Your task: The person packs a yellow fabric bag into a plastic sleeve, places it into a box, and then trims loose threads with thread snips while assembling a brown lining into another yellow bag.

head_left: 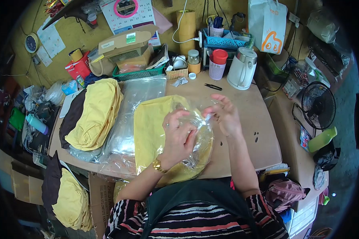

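A folded yellow cloth lies on the table in front of me. Above its right half, crumpled clear plastic bag film is gathered between my hands. My left hand, with a gold watch at the wrist, is closed with its fingers curled in the film. My right hand pinches the film's edge between thumb and forefinger, its other fingers raised. How far the cloth sits inside the plastic I cannot tell. Left of the cloth is a stack of flat clear plastic bags. Beyond them rests a pile of yellow and dark brown cloth pieces.
Black snips lie toward the back of the brown table. A white kettle, a red-lidded cup and a green basket line the back. More yellow cloth hangs at lower left. A black fan stands right.
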The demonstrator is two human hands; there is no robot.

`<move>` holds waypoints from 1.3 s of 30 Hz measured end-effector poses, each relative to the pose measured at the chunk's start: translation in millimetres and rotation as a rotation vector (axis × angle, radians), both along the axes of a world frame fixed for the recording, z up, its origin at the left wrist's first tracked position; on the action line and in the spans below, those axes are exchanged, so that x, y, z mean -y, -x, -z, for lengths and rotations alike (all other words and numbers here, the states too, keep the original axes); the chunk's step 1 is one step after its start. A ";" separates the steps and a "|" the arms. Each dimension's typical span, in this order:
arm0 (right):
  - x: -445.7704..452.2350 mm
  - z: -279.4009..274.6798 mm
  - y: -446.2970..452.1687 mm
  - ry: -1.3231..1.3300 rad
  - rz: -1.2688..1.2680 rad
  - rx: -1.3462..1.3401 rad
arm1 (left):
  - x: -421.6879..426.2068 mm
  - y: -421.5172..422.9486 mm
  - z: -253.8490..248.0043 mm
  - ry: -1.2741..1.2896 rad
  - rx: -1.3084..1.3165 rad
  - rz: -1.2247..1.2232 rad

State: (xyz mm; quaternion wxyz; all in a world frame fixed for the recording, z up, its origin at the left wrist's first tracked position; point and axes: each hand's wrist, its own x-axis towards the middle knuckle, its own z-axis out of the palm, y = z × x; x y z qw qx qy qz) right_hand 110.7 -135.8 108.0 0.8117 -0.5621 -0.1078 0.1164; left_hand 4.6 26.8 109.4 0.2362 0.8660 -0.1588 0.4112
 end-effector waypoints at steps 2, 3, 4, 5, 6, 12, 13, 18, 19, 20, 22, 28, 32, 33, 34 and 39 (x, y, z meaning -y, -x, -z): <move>5.0 1.9 1.9 -0.234 -0.028 -0.013 | -10.6 6.4 8.8 0.422 -0.274 0.278; 5.9 0.8 5.6 -0.468 -0.055 -0.024 | -15.2 8.0 9.2 0.423 -0.276 0.277; 6.6 -0.9 14.2 -0.469 -0.056 -0.025 | -19.7 9.2 7.1 0.497 -0.374 0.293; 4.9 -11.5 30.4 -0.085 -0.061 0.390 | -23.3 10.6 4.3 0.572 -0.472 0.307; 1.3 -18.4 39.4 0.312 -0.066 0.794 | -25.6 13.0 -1.3 0.575 -0.471 0.304; -22.4 0.2 44.7 0.577 0.065 1.195 | -1.4 31.4 -40.0 0.346 -0.419 0.173; -27.1 9.8 45.4 0.577 0.062 1.194 | 6.7 27.6 -36.1 0.487 -0.326 0.232; -38.5 42.1 55.4 0.032 0.051 0.539 | 18.1 8.4 -0.3 0.580 -0.196 0.268; -39.8 46.9 54.1 0.013 0.165 0.697 | 14.2 6.0 11.7 0.564 -0.206 0.234; -37.1 44.9 54.3 0.015 0.164 0.697 | 11.6 4.1 18.3 0.548 -0.215 0.199; -25.9 36.8 56.0 0.073 0.188 0.384 | 8.7 2.1 27.9 0.554 -0.275 0.185; -9.2 17.1 38.8 0.041 0.071 0.343 | 11.3 1.4 43.2 0.907 -0.546 0.253; -9.1 -13.0 60.0 0.474 0.013 0.822 | 3.3 -10.0 37.9 0.601 -0.494 0.136; -11.1 -10.2 61.2 0.475 0.010 0.817 | 6.2 -10.0 34.6 0.603 -0.499 0.133; -13.7 -5.9 60.9 0.523 0.002 0.839 | 11.4 -9.5 29.7 0.653 -0.427 0.125; -13.7 -0.2 54.0 0.593 0.004 1.090 | 8.3 -5.1 13.7 0.568 -0.463 0.079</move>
